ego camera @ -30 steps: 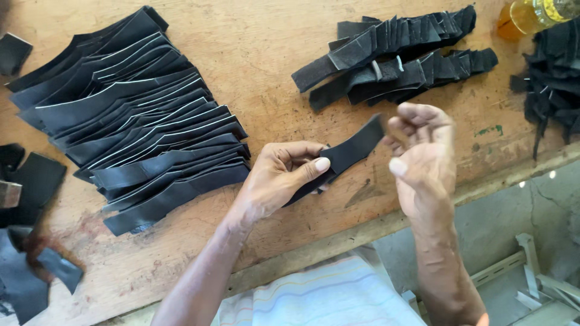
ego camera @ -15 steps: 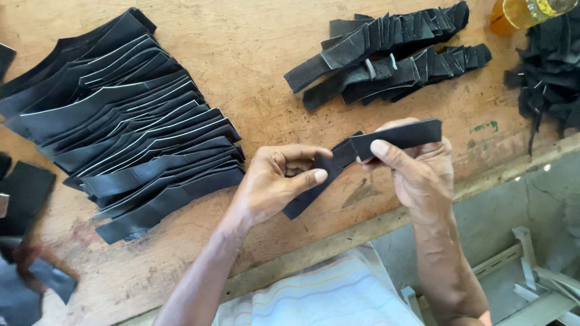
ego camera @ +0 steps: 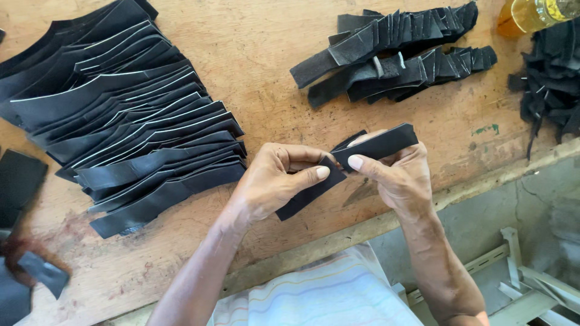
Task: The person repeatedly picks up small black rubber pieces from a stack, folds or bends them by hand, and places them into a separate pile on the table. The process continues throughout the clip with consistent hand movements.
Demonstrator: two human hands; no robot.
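Both hands pinch what I hold: left hand point(ego camera: 272, 184) and right hand point(ego camera: 396, 175) grip a folded black strip point(ego camera: 374, 147) | strip above wooden table point(ego camera: 272, 72) edge | fanned black strips point(ego camera: 133, 133) lie left

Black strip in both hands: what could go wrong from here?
The black strip is pinched only by fingertips of the left hand and right hand, so it might slip or fold unevenly. The hands work near the table edge; a dropped strip could fall off the table.
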